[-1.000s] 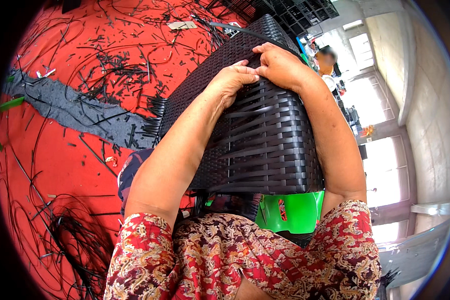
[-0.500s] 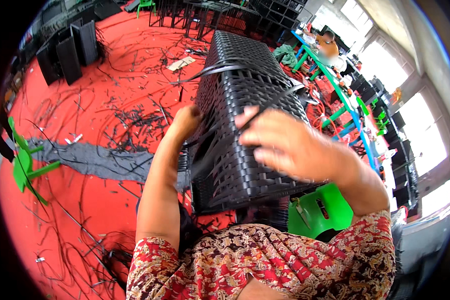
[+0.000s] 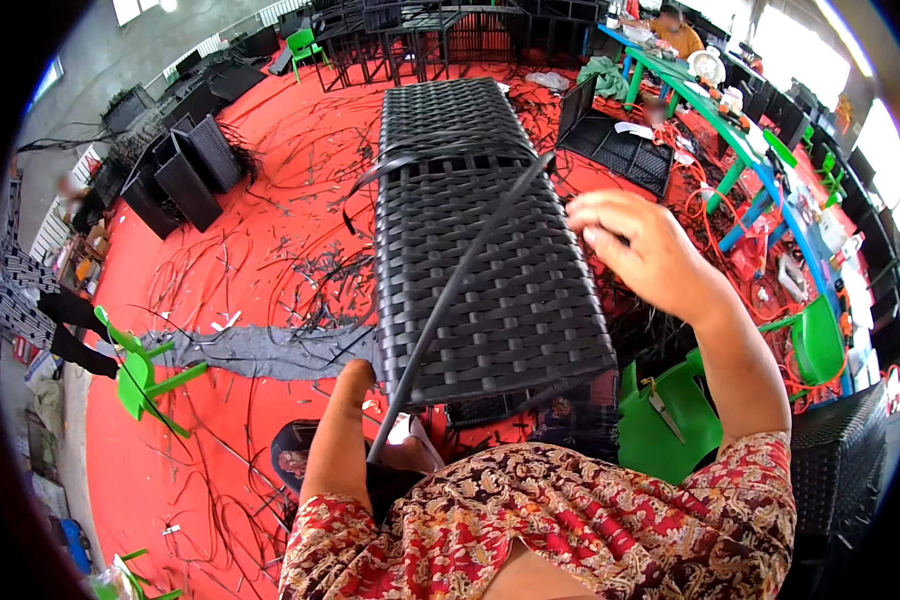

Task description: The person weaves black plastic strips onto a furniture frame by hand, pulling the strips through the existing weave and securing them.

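A long black woven wicker piece [image 3: 490, 290] stretches away in front of me. One loose dark flat strip [image 3: 448, 292] lies diagonally across its top, from the far right edge down past the near left corner. Farther along, another black strip [image 3: 448, 152] crosses the weave and loops off the left side. My right hand [image 3: 625, 235] hovers beside the right edge, fingers stretched out and slightly curved, apart from the diagonal strip. At the near left side, my left hand [image 3: 358, 376] shows little more than the wrist; its fingers are hidden behind the wicker.
On my right a green plastic chair [image 3: 642, 440] bears scissors [image 3: 662, 408]. A long green and blue table [image 3: 715, 120] runs along the right, a person beyond it. Scraps litter the red floor [image 3: 190, 400]. Another green chair [image 3: 142, 375] stands left, near another person.
My right hand has moved off the weave to its right side. My left hand has come nearer, down the left side. The strip now lies diagonally across the top; the view has shifted.
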`<move>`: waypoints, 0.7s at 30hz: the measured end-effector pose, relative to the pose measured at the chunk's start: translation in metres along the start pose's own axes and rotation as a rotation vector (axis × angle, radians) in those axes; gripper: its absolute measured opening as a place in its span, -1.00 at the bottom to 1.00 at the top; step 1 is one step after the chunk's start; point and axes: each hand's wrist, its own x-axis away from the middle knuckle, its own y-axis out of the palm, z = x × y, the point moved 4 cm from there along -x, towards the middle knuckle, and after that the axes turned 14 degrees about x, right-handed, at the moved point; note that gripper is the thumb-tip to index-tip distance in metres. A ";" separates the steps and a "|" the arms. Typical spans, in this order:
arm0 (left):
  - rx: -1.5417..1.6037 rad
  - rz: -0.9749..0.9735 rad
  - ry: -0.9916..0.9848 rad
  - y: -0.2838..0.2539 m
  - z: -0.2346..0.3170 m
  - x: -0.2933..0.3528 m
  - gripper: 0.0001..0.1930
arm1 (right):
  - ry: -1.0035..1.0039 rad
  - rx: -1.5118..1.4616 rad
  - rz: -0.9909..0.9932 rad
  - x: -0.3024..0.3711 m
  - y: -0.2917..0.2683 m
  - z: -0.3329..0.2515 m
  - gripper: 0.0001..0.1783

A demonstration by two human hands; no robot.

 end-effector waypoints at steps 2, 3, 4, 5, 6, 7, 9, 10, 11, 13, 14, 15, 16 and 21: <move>0.079 -0.028 0.008 0.015 0.006 0.017 -0.73 | 0.081 -0.028 0.014 -0.007 0.008 0.020 -0.85; 0.120 -0.030 0.014 0.021 0.010 0.025 -0.72 | 0.027 -0.042 0.041 -0.011 0.016 0.027 -0.84; 0.146 -0.031 0.024 0.024 0.012 0.031 -0.71 | -0.025 -0.053 0.068 -0.015 0.022 0.033 -0.83; 0.173 -0.026 0.033 0.023 0.015 0.037 -0.70 | -0.054 -0.039 0.087 -0.023 0.027 0.035 -0.82; 0.193 -0.020 0.044 0.022 0.017 0.041 -0.69 | -0.078 -0.026 0.106 -0.031 0.032 0.036 -0.81; 0.211 -0.010 0.057 0.018 0.021 0.043 -0.67 | -0.101 -0.011 0.125 -0.039 0.038 0.040 -0.79; 0.242 0.027 0.108 0.000 0.029 0.042 -0.65 | -0.096 -0.008 0.181 -0.052 0.052 0.060 -0.74; 0.248 0.081 0.143 -0.019 0.029 0.042 -0.64 | -0.061 -0.020 0.166 -0.059 0.054 0.064 -0.73; 0.217 0.205 0.209 -0.053 0.022 0.045 -0.63 | 0.045 -0.088 0.074 -0.070 0.056 0.068 -0.72; 0.058 0.542 0.376 -0.152 0.015 0.061 -0.60 | 0.123 -0.090 -0.057 -0.095 0.047 0.070 -0.71; -0.108 0.599 0.337 -0.199 0.076 0.087 -0.65 | 0.324 -0.308 -0.177 -0.098 0.045 0.093 -0.74; -0.046 0.797 0.321 -0.252 0.050 0.112 -0.74 | 0.288 -0.352 -0.247 -0.117 0.042 0.080 -0.75; 0.537 0.734 0.340 -0.279 0.102 0.145 -0.83 | 0.318 -0.361 -0.305 -0.119 0.031 0.089 -0.75; 0.673 0.592 1.077 -0.286 0.335 0.317 -0.81 | 0.267 -0.413 -0.085 -0.117 -0.009 0.108 -0.73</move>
